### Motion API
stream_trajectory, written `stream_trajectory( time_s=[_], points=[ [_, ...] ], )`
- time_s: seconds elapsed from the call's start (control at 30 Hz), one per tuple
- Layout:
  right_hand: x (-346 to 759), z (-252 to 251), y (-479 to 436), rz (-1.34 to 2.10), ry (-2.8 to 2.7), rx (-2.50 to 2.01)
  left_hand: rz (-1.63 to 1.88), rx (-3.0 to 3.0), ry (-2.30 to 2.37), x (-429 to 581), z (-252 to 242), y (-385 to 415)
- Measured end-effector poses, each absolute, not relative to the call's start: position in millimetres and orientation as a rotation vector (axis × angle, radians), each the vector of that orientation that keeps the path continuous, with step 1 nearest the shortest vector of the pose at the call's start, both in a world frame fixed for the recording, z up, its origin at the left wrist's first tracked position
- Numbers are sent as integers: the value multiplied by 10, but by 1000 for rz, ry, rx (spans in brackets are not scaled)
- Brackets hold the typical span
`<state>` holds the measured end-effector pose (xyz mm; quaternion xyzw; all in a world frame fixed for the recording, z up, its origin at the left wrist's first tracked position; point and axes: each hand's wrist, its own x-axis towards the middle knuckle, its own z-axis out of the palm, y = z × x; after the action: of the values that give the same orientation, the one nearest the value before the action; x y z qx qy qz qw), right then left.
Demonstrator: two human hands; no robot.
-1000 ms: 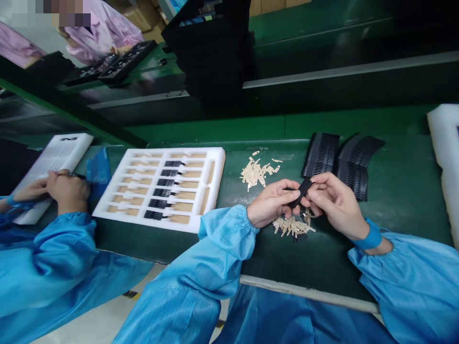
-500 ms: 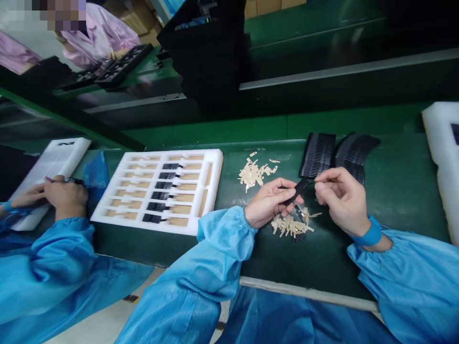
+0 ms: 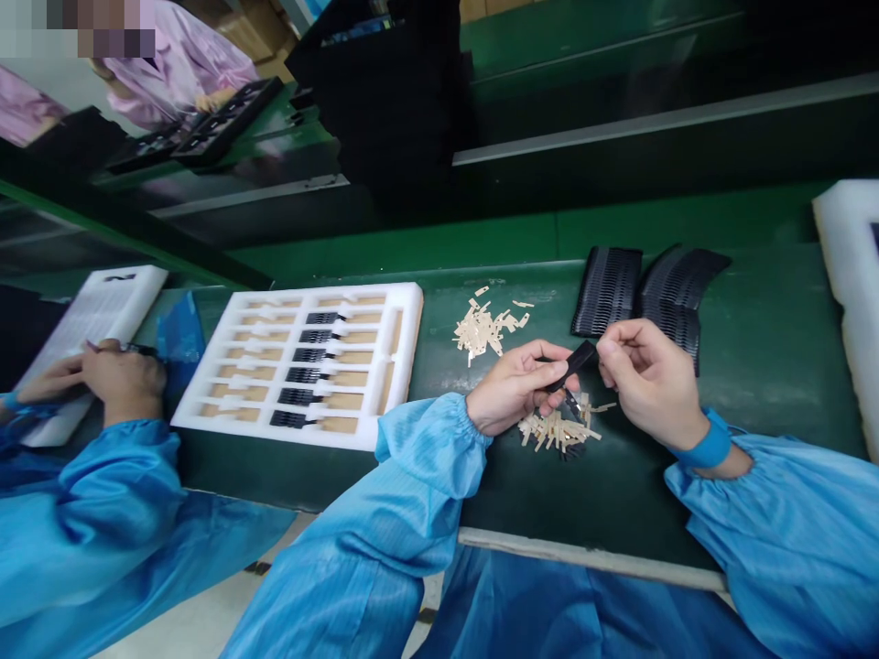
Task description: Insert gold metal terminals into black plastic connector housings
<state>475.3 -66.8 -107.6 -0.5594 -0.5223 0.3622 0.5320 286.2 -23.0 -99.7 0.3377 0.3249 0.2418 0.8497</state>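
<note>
My left hand [image 3: 514,389] is closed around a small black flat part [image 3: 575,361], holding it just above the green bench. Fingertips of my right hand [image 3: 642,377] pinch at the upper end of that same part. Below both hands lies a heap of small beige strips [image 3: 558,429] with a few dark bits in it. A second scatter of beige strips [image 3: 486,327] lies further back. Left of me a white foam tray [image 3: 405,357] holds several black parts in its slots.
Two stacks of black ribbed parts [image 3: 649,293] lie behind my right hand. A white foam block [image 3: 851,284] stands at the right edge. At the left a co-worker in blue sleeves has hands [image 3: 103,375] on another white tray [image 3: 103,307]. A person in pink stands beyond.
My right hand drew a little away from the black part half a second ago and has now come back to its upper end. My left hand stayed in place.
</note>
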Motion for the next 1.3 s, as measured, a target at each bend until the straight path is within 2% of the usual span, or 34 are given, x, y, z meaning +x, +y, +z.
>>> stream_trajectory(
  time_s=[0.33,0.5,0.63,0.9,1.0,1.17,1.3],
  points=[
    [4760,-1077,-609,1110,-1127,-1312,544,740,698,2853,-1042,-202],
    [4763,-1073,-597,1116,-1065,-1292,575,755,692,2846,-1084,-193],
    [4741,-1077,-658,1336,-1148,-1182,543,765,612,2841,-1098,-206],
    [4674,-1005,-714,1618,-836,-1039,468,778,512,2838,-1064,-221],
    [4693,-1026,-703,1533,-922,-1055,525,801,561,2845,-1071,-221],
    [4738,-1090,-708,1129,-1277,-1220,607,859,591,2848,-1070,-240],
    [4744,-1084,-708,1064,-1336,-1216,616,895,617,2862,-1050,-254]
  ],
)
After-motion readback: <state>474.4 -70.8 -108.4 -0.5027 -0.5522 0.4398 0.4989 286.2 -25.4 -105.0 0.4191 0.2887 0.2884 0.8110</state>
